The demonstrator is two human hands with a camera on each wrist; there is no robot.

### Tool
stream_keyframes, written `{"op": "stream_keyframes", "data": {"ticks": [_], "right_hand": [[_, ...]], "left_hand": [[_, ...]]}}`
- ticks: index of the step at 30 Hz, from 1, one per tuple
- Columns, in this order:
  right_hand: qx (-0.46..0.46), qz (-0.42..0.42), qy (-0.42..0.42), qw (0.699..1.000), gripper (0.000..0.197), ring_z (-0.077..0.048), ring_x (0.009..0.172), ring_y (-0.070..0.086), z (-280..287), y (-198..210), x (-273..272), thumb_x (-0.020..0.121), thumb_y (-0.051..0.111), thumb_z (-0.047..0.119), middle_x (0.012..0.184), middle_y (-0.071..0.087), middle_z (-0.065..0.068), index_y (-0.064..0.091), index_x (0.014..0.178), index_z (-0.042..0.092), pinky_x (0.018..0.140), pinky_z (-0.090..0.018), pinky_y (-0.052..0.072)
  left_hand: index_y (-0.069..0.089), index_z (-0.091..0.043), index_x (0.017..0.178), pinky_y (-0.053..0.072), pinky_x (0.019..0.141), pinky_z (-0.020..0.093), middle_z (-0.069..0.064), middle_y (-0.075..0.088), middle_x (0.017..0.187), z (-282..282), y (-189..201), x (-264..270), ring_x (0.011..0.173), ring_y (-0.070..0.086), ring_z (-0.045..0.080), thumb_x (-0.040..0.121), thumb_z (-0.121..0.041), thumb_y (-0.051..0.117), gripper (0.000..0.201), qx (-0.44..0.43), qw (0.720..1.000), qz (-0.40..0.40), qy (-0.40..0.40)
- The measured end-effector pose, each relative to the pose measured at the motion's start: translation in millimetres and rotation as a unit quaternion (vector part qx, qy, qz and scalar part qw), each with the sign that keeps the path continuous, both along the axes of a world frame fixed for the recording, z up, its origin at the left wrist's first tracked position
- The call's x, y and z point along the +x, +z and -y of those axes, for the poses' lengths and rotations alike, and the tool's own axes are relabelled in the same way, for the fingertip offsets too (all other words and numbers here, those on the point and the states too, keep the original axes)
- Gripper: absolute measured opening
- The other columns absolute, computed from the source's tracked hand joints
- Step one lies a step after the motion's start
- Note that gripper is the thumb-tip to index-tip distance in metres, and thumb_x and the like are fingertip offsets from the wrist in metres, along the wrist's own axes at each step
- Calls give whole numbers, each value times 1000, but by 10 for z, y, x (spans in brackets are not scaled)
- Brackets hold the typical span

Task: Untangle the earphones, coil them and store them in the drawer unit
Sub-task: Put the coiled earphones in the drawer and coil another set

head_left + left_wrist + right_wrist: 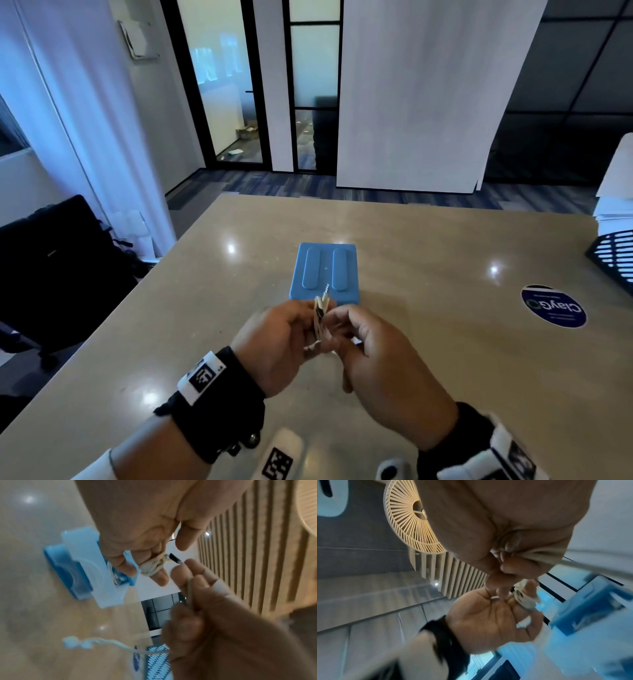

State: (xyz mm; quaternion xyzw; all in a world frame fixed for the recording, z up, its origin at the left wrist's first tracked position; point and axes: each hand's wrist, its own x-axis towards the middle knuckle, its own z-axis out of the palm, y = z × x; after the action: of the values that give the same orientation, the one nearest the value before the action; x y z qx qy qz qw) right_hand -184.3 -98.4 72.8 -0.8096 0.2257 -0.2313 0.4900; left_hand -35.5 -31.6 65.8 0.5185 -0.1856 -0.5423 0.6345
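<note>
Above the table (428, 246), my two hands meet over a beige earphone cord (320, 320). The cord is wound in a small coil (150, 566) round the fingers of my left hand (303, 322); its black plug (174, 558) sticks out of the coil. My right hand (340, 325) pinches the loose length of cord (189, 588) beside it. The earbuds (73, 642) hang at the end of that length, low over the table. Just beyond the hands stands the blue drawer unit (325, 274); in the left wrist view one pale drawer (96, 566) is pulled out.
A round dark sticker (553, 306) lies on the table at the right. A black mesh basket (613, 253) and a stack of white paper (616, 192) sit at the right edge. A black chair (51, 274) stands left of the table.
</note>
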Motion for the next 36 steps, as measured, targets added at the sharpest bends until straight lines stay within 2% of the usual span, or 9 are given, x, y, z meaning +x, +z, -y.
{"op": "stream_keyframes", "data": {"ticks": [5, 11, 15, 19, 22, 24, 29, 32, 36], "right_hand": [[158, -13, -3, 987, 12, -14, 39, 50, 60, -292, 31, 102, 53, 7, 69, 69, -3, 62, 97, 14, 43, -23, 39], [141, -90, 112, 980, 34, -15, 43, 44, 365, -510, -21, 105, 54, 30, 57, 46, 2, 66, 82, 8, 45, -25, 39], [66, -118, 55, 989, 37, -7, 43, 36, 550, -427, -33, 94, 68, 43, 48, 40, 13, 60, 70, 17, 46, -25, 33], [-19, -77, -28, 996, 40, -4, 44, 35, 617, -134, -1, 89, 75, 41, 46, 42, 12, 61, 69, 9, 46, -22, 34], [-40, -55, -32, 997, 36, -5, 43, 35, 490, 78, 54, 92, 72, 38, 45, 43, 10, 61, 66, 15, 46, -20, 32], [-50, -49, -31, 997, 31, -4, 42, 41, 363, 169, 67, 96, 67, 32, 46, 51, 13, 63, 67, 21, 48, -19, 36], [20, -44, 47, 998, 23, -10, 47, 56, 66, 120, 12, 104, 51, 22, 64, 59, 3, 65, 85, 23, 50, -23, 46], [88, -82, 82, 989, 23, -12, 49, 59, 44, -87, 13, 104, 50, 19, 62, 60, 3, 66, 88, 20, 51, -26, 46], [150, -72, 91, 982, 22, -10, 55, 57, 213, -229, 0, 101, 58, 25, 64, 64, -1, 68, 82, 20, 63, -28, 45]], "left_hand": [[65, -13, 118, 40, 77, 30, 0, 66, 92, -16, 130, 96, 75, 63, 11, 96, -20, 47, 29, -51, 990, -128, 42], [69, -9, 105, 37, 78, 30, -2, 55, 75, -114, 376, 182, 62, 53, 11, 96, -18, 42, 30, -131, 978, -164, -4], [69, 6, 95, 38, 65, 29, 9, 51, 63, -261, 491, 168, 60, 48, 19, 87, -15, 52, 28, -112, 987, 49, -102], [68, 10, 87, 43, 53, 26, 8, 60, 57, -261, 262, 131, 56, 51, 22, 81, -22, 61, 33, 5, 941, 293, -173], [71, -6, 81, 52, 65, 41, 9, 70, 64, -194, -2, 125, 60, 57, 23, 83, -36, 57, 34, 76, 894, 410, -163], [71, -3, 84, 55, 77, 45, 14, 74, 75, -126, -73, 120, 66, 62, 20, 91, -47, 50, 49, 71, 894, 428, -111], [72, -5, 107, 39, 69, 30, 9, 73, 90, -26, 57, 124, 75, 64, 16, 102, -42, 41, 49, -12, 994, 85, 74], [69, -9, 111, 38, 68, 28, 1, 63, 82, -48, 178, 143, 67, 60, 11, 99, -27, 45, 32, -59, 995, -66, 52], [67, -11, 104, 34, 70, 28, -3, 55, 75, -115, 294, 101, 63, 54, 10, 98, -21, 45, 25, -102, 986, -133, -8]]}}
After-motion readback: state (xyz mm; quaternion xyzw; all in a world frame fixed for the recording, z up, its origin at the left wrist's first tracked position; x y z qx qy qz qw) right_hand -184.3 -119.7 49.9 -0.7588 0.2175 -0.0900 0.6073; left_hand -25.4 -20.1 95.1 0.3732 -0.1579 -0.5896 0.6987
